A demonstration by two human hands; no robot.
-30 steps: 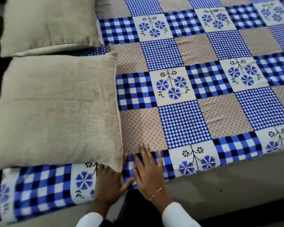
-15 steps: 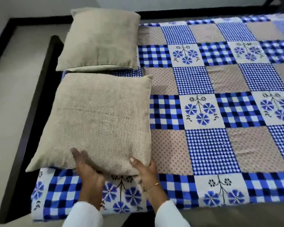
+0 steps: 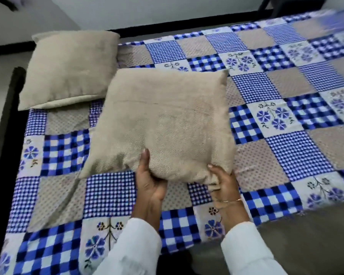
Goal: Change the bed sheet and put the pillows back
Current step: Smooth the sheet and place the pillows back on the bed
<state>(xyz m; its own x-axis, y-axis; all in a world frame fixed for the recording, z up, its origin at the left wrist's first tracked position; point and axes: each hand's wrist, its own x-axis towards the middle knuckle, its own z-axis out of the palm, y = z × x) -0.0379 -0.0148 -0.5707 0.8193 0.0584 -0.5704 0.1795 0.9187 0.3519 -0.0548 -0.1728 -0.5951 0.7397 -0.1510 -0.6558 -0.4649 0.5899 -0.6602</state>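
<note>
The bed sheet (image 3: 276, 100), a blue and white patchwork with flowers, is already spread over the bed, so that part looks done, though a few small folds can be seen in the lower left of the frame. One tan pillow (image 3: 70, 68) is laid flat in the upper left. A second pillow (image 3: 163, 124) is held up in the middle of the frame, lifted off the sheet at its near edge. It is gripped at that edge by the left hand (image 3: 149, 185), thumb on top, and pinched at its near right corner by the right hand (image 3: 224, 185). What is left, it seems, is for this pillow to be set down beside the other one
</note>
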